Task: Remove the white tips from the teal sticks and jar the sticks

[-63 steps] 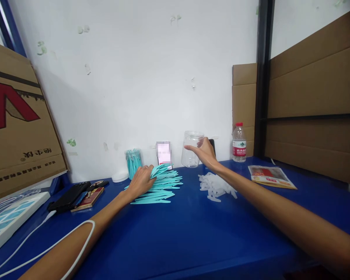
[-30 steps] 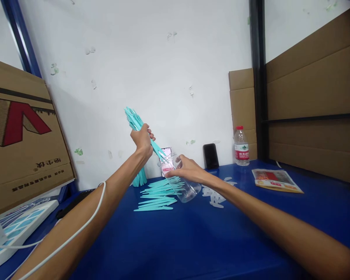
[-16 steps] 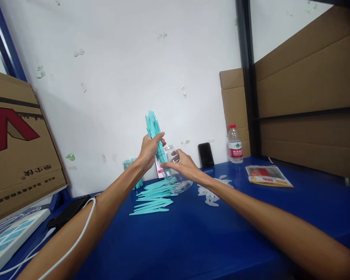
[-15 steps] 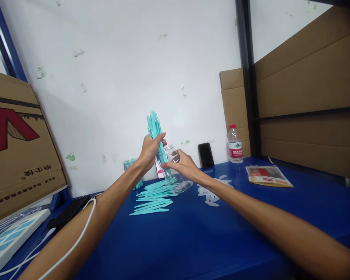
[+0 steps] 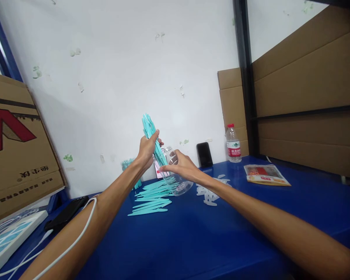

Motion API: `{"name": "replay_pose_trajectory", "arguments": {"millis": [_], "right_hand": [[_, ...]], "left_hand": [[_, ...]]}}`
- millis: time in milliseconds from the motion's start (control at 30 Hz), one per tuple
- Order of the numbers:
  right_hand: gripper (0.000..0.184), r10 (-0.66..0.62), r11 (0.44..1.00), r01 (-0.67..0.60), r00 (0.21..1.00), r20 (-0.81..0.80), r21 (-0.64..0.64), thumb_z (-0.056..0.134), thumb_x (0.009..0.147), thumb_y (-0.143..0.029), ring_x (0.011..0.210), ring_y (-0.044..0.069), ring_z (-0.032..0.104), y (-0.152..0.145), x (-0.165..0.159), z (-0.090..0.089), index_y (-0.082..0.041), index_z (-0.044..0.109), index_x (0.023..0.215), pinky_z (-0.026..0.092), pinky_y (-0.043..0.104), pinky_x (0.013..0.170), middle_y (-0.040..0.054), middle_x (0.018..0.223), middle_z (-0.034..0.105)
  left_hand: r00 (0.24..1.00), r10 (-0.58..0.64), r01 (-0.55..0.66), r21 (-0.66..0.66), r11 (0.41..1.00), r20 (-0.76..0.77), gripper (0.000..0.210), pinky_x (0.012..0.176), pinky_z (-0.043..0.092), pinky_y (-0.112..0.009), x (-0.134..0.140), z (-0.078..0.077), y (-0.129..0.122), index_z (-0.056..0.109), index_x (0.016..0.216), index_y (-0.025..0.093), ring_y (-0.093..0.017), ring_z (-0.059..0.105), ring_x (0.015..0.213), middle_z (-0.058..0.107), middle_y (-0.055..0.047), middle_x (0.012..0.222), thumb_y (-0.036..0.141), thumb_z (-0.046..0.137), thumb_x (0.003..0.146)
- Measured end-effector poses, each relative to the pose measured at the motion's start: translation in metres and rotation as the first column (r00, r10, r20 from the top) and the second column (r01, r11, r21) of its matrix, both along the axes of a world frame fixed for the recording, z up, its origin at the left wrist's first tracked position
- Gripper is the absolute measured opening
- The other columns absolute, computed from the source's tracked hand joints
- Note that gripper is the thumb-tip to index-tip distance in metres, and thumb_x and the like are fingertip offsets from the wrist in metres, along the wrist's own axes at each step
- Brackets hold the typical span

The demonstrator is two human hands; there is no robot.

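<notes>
My left hand (image 5: pixel 148 149) is wrapped round a bundle of slim turquoise plastic sticks (image 5: pixel 150 126), held upright with a lean to the left. In my right hand (image 5: pixel 182 165) is a clear plastic jar (image 5: pixel 184 187), tilted with its mouth up and to the left. The lower ends of the bundle are at the jar's upper part, close to my right thumb; I cannot tell whether they are inside the mouth. Below and left of the jar, a pile of loose turquoise sticks (image 5: pixel 151 204) lies on the blue table (image 5: pixel 175 241).
Small translucent white pieces (image 5: pixel 209 196) lie right of the jar. Behind stand a turquoise-filled container (image 5: pixel 126 164), a black phone (image 5: pixel 204 154) and a water bottle (image 5: pixel 233 144). A food packet (image 5: pixel 266 175) is at right. A power strip (image 5: pixel 16 239) and a black device (image 5: pixel 66 213) with white cables sit left.
The bundle in my left hand leans further left, its top shifted slightly left and down. My right hand keeps hold of the jar, almost in the same place. The view has shifted slightly.
</notes>
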State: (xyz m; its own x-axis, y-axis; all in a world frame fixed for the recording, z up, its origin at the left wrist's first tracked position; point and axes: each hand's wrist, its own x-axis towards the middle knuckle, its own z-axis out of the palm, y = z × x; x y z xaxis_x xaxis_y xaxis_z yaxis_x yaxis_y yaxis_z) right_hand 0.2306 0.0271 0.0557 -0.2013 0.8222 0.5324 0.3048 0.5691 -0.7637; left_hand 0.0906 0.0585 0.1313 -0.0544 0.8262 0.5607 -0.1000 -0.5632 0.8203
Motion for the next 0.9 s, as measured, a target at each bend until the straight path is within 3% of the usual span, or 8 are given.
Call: {"name": "replay_pose_trajectory", "arguments": {"millis": [100,300,633,900], "right_hand": [[0.055,-0.042,0.998,0.042,0.999,-0.005,0.042,0.074,0.064,-0.046,0.078,0.022,0.059,-0.001,-0.001,0.000,-0.019,0.051,0.105,0.044,0.034,0.062,0.0082,0.094,0.063],[0.051,-0.061,0.997,0.068,0.987,-0.148,0.046,0.071,0.066,-0.044,0.083,0.022,0.060,-0.001,-0.004,0.002,-0.019,0.050,0.105,0.046,0.033,0.067,0.0063,0.093,0.063],[0.055,-0.137,0.988,0.149,0.971,-0.196,0.047,0.071,0.066,-0.045,0.087,0.022,0.060,-0.002,-0.004,-0.011,-0.020,0.050,0.111,0.047,0.032,0.069,0.0067,0.099,0.063],[0.051,-0.098,0.991,0.117,0.966,-0.238,0.066,0.070,0.068,-0.045,0.086,0.021,0.060,0.000,-0.002,-0.014,-0.021,0.049,0.108,0.046,0.032,0.070,0.0061,0.099,0.063]], "left_hand": [[0.999,0.006,-0.006,-0.004,1.000,-0.035,0.039,0.051,0.045,-0.026,-0.002,-0.005,-0.001,0.055,0.074,0.016,-0.013,0.055,0.055,0.056,0.001,0.060,0.051,0.072,0.069],[0.991,-0.114,0.112,-0.029,0.993,-0.068,0.038,0.059,0.047,-0.027,0.003,-0.012,-0.012,0.059,0.074,0.014,-0.013,0.056,0.057,0.060,-0.001,0.066,0.044,0.079,0.062],[0.998,-0.047,0.048,0.025,0.999,-0.034,0.013,0.061,0.045,-0.024,0.015,-0.025,-0.012,0.064,0.069,0.014,-0.012,0.055,0.062,0.061,0.001,0.068,0.020,0.068,0.058],[0.996,-0.048,0.046,-0.029,0.999,-0.080,0.028,0.063,0.045,-0.027,0.019,-0.031,-0.013,0.066,0.073,0.014,-0.015,0.058,0.064,0.064,-0.002,0.071,0.040,0.072,0.066]]}}
